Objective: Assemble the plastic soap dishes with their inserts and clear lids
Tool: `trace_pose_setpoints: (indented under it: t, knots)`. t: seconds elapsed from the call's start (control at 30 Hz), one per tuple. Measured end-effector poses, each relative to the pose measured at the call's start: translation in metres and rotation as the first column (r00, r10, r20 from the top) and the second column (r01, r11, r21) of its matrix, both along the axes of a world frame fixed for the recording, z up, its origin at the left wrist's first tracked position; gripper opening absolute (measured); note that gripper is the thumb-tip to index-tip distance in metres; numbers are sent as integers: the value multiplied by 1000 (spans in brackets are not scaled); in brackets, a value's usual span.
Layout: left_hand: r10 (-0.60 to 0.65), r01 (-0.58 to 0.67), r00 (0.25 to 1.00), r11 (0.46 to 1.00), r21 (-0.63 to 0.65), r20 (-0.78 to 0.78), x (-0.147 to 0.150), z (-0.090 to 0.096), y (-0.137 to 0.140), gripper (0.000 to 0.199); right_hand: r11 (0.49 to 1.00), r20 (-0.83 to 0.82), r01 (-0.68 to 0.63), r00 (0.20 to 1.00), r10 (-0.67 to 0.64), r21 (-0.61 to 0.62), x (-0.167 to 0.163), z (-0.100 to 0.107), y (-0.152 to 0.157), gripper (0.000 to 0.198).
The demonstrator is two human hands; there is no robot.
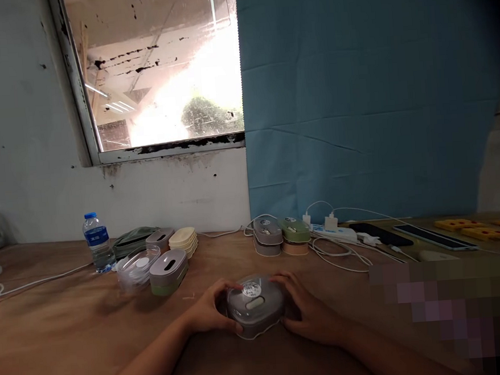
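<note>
A grey oval box with a clear cover (264,306) sits on the brown table in front of me, a round white label and a pale slot on its top. My left hand (213,310) grips its left side, thumb low at the front and fingers along the upper edge. On the opposite side, my right hand (305,312) is closed around the box in a similar way. Beyond my left hand is a box with a mauve lid and green base (169,273). Beside that, clear plastic covers (138,269) lie together, partly overlapping.
At the back left are a water bottle (97,244), a dark green pouch (131,241), and stacked cream lids (184,240). Grey boxes (267,237) and a green-topped box (295,233) stand at the back. A power strip (336,234), cables, phones (379,234) and yellow pieces (484,233) lie right.
</note>
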State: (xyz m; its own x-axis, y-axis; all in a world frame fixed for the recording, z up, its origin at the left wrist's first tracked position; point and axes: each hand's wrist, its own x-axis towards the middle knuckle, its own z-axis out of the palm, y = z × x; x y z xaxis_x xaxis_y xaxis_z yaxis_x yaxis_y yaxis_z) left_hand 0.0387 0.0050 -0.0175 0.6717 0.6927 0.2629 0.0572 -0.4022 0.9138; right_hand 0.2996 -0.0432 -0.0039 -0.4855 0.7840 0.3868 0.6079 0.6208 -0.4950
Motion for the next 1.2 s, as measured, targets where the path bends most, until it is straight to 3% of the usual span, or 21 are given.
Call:
trace_pose_setpoints:
  t: [0.13,0.27,0.57,0.73,0.9,1.2]
  knots:
    - [-155,155,988,986,-65,8,-2,8,-5,74,983,-17,-131,991,130,-129,3,3,-1,80]
    - [-181,180,984,981,-72,-3,-3,9,-6,69,944,-39,-175,985,171,-278,6,3,-2,93]
    - [-149,167,981,976,-143,127,0,7,-6,65,952,-89,-167,985,149,-258,6,-5,3,97]
    - [33,-22,995,993,-116,94,4,13,-10,62,935,-95,-171,984,149,-311,6,-4,2,103]
    - [226,-225,970,974,-29,90,3,12,-7,51,942,-96,-168,985,146,-291,7,-8,5,112]
    - [461,-461,887,887,-26,6,2,6,-1,51,940,-106,-177,983,152,-290,5,-3,3,104]
